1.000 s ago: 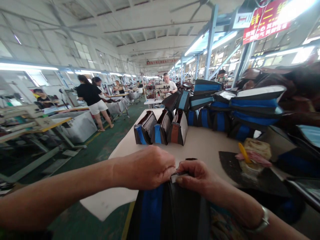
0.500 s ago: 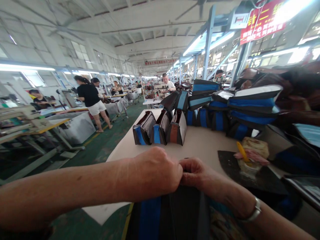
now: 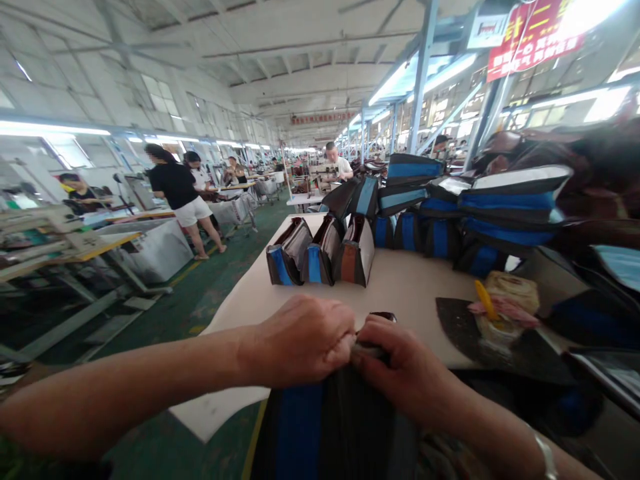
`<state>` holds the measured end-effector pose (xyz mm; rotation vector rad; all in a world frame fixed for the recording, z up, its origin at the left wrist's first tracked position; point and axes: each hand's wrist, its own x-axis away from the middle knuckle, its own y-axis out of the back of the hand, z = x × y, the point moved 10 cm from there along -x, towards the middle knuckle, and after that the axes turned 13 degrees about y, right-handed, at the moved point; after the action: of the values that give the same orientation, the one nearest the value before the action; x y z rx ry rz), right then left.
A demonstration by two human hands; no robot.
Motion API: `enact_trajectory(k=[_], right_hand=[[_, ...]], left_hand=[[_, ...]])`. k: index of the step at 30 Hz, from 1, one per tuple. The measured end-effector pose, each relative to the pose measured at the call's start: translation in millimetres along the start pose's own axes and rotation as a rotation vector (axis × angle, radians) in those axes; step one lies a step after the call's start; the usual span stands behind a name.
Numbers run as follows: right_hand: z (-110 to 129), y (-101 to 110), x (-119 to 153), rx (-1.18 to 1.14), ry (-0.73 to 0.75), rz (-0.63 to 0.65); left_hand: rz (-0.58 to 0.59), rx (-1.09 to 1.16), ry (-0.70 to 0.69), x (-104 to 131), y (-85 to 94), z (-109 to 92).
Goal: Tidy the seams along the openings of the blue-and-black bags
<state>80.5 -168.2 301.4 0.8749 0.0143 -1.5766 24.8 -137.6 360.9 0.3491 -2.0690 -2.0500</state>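
Close in front of me stands a dark bag (image 3: 301,433) with a blue stripe down its side. My left hand (image 3: 307,340) is closed in a fist at the bag's upper edge, its knuckles towards the table. Right beside it, my right hand (image 3: 395,353) pinches the same edge between thumb and fingers, and a greyish bit of the edge shows there. The two hands meet at their fingertips, which hide most of what they grip. A bracelet circles my right wrist.
Three upright bags (image 3: 320,257) stand in a row on the pale table (image 3: 405,280). Stacked black-and-blue bags (image 3: 510,203) fill the back right. A tub (image 3: 500,327) with a yellow-handled tool sits on a dark sheet at right. Co-workers and sewing machines are farther off.
My right hand has turned and come lower over the bag's edge, with its forearm swung downward. My left hand has shifted slightly left, and its fingers show more.
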Motion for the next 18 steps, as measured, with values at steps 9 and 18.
enact_trajectory(k=[9, 18], right_hand=[[4.8, 8.5, -0.1, -0.240, 0.034, -0.069], [47.6, 5.9, -0.8, 0.483, 0.456, -0.010]], left_hand=[[0.138, 0.317, 0.055, -0.4, 4.8, 10.2], [0.368, 0.841, 0.236, 2.3, -13.0, 32.6]])
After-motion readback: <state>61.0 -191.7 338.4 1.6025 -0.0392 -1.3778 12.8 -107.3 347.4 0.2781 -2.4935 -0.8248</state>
